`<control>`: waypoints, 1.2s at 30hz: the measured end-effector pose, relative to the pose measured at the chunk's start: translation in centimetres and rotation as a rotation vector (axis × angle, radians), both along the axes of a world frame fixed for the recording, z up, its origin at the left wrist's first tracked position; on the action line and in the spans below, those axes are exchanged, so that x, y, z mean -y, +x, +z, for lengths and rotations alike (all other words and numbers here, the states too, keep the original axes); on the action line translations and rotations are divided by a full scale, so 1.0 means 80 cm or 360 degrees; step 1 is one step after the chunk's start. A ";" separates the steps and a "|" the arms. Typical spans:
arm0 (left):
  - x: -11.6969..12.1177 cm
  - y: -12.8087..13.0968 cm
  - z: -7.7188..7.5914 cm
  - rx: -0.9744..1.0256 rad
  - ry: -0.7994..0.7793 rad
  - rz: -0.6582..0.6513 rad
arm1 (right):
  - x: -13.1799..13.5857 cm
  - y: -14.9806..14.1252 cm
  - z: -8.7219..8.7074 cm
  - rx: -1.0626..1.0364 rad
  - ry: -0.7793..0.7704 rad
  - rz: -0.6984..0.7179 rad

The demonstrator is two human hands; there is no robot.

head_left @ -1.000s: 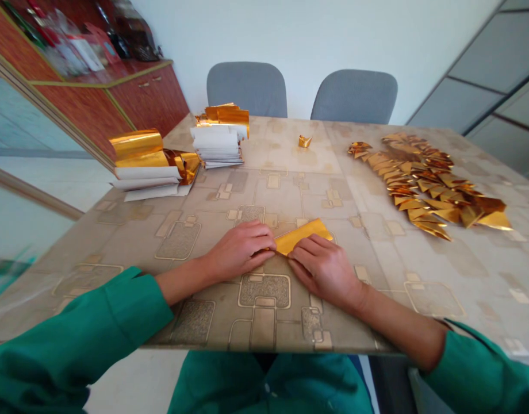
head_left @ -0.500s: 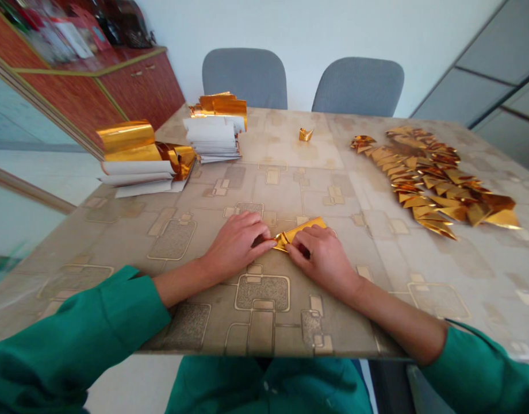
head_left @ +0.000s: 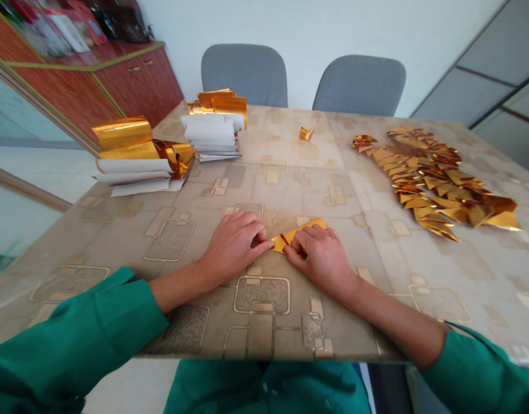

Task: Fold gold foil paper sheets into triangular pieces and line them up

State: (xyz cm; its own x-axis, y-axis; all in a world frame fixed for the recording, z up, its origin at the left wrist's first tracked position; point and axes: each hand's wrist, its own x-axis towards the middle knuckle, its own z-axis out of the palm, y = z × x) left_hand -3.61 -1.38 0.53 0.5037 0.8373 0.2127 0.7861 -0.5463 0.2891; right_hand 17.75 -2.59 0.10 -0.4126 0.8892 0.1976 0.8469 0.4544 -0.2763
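While hands [head_left: 232, 247] press gold foil [head_left: 296, 234] | perhaps-vinyl tabletop [head_left: 376, 276] | red cabinet [head_left: 137, 80]

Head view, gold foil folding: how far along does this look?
Done: a large heap of folded gold triangles on the right. In hand: a gold strip between the left hand and right hand. Left: a stack of gold-backed sheets and another stack, both unfolded-looking.

No legible writing anywhere in the frame — printed packets [head_left: 68, 31] on the wooden cabinet [head_left: 139, 80] show labels too small and blurred to read. The folded gold foil strip [head_left: 296, 234] on the patterned tabletop [head_left: 264, 299] shows no readable marks, nor does the stacked white paper [head_left: 210, 129].
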 end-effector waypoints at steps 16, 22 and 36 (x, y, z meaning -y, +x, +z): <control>0.006 -0.006 0.000 -0.0161 0.0575 -0.0320 | -0.001 0.000 -0.006 -0.0010 0.0099 0.0006; 0.025 0.005 -0.003 -0.0218 0.0636 -0.0684 | -0.001 -0.001 -0.007 0.0043 0.0149 0.0004; 0.029 -0.037 -0.002 -0.0366 0.0477 -0.0521 | 0.004 0.011 -0.004 0.0020 0.0092 0.0118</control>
State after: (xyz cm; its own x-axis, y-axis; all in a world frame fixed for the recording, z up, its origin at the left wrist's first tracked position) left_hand -6.55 -3.67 0.40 0.7919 0.5465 0.2725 0.5844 -0.8076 -0.0789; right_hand 18.64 -2.87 -0.21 -0.4795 0.8434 0.2422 0.8137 0.5307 -0.2371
